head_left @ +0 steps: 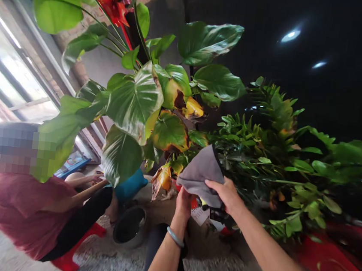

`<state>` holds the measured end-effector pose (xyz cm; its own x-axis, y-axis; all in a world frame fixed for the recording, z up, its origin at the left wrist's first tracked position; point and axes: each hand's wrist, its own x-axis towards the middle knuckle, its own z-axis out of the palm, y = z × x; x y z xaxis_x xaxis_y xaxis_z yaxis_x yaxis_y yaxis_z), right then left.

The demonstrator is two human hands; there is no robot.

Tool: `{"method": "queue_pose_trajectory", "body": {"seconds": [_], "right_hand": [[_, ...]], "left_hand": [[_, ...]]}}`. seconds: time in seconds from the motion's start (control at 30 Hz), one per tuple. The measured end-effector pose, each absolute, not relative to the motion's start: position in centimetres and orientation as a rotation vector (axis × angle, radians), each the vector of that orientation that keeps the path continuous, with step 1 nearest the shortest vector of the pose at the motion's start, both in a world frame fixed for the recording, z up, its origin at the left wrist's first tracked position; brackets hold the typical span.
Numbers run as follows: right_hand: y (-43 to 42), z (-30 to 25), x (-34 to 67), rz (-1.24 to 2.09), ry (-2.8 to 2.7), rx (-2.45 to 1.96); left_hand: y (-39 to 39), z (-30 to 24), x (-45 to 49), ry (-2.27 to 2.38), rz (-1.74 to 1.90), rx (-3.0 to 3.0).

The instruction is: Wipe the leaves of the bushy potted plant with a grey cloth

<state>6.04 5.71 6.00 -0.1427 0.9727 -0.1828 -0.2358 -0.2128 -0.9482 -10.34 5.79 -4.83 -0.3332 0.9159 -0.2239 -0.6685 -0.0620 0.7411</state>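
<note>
A folded piece of grey cloth (pixel 202 169) with a dark edge is held up in front of me, its peak pointing upward. My right hand (pixel 228 194) grips its right side, thumb lying across the front and the other fingers hidden behind. At the lower left corner, my left hand (pixel 183 201) pinches the cloth from below; a pale bangle (pixel 175 237) circles that wrist. A bit of yellow-green shows under the cloth, too small to name. Just beneath are white printed papers (pixel 200 214) and something red.
A large leafy plant (pixel 136 96) with some yellowed, browned leaves rises ahead. Denser greenery (pixel 263 157) stands right, before a dark glossy panel. A person in a red shirt (pixel 27 210) sits left on a red stool (pixel 75 249). A dark bucket (pixel 130 227) and a red object (pixel 339 260) flank me.
</note>
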Motion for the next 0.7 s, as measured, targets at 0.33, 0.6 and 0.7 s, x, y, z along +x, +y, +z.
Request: {"method": "queue_pose_trajectory", "body": {"seconds": [0.33,0.6,0.7], "right_hand": [[1.2,4.9,9.6,1.678,-1.119,-1.141],[5.2,4.5,3.9,1.652,-0.864,-1.091],[2.4,1.7,5.9,1.658,-0.883,-1.227]], "left_hand": [[3.2,-7.9,-12.8,0.816,1.618,0.271],[3.2,-6.6,-12.9,0.714,1.509,0.32],[3.4,-7.3,-13.2,0.67,1.509,0.288]]}}
